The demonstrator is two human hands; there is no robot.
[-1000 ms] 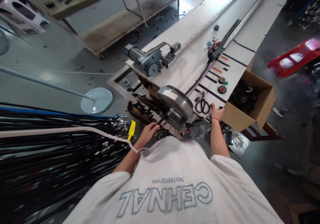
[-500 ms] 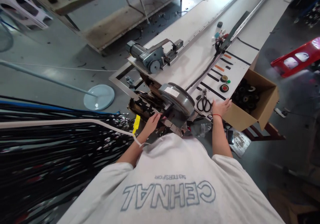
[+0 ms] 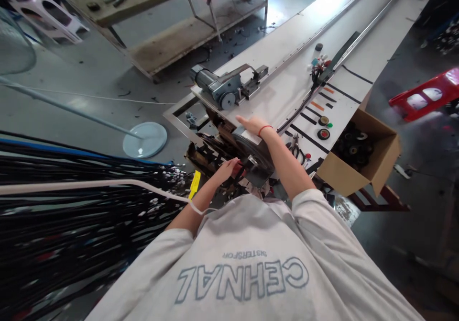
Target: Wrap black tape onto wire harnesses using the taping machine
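I stand at the near end of a long white conveyor table (image 3: pixel 287 77). My right hand (image 3: pixel 251 123) lies flat, fingers stretched out, on top of the round grey drum housing (image 3: pixel 256 151) at the table's end. My left hand (image 3: pixel 229 168) rests with curled fingers on the dark metal frame and chain (image 3: pixel 208 151) just left of the drum; whether it grips anything there is unclear. A red band circles my right wrist. Black scissors (image 3: pixel 297 148) lie on the table right of my forearm.
A grey motor unit (image 3: pixel 222 86) sits beyond the drum. An open cardboard box (image 3: pixel 362 153) of black rolls hangs at the table's right side. Push buttons (image 3: pixel 323 127) and a cable bundle (image 3: pixel 317 67) lie farther along. Black cables (image 3: pixel 71 215) mass on the left, with a fan base (image 3: pixel 145 139) on the floor.
My right hand left the table edge by the scissors and swung left onto the top of the drum housing. My left hand stayed at the frame, shifting slightly right.
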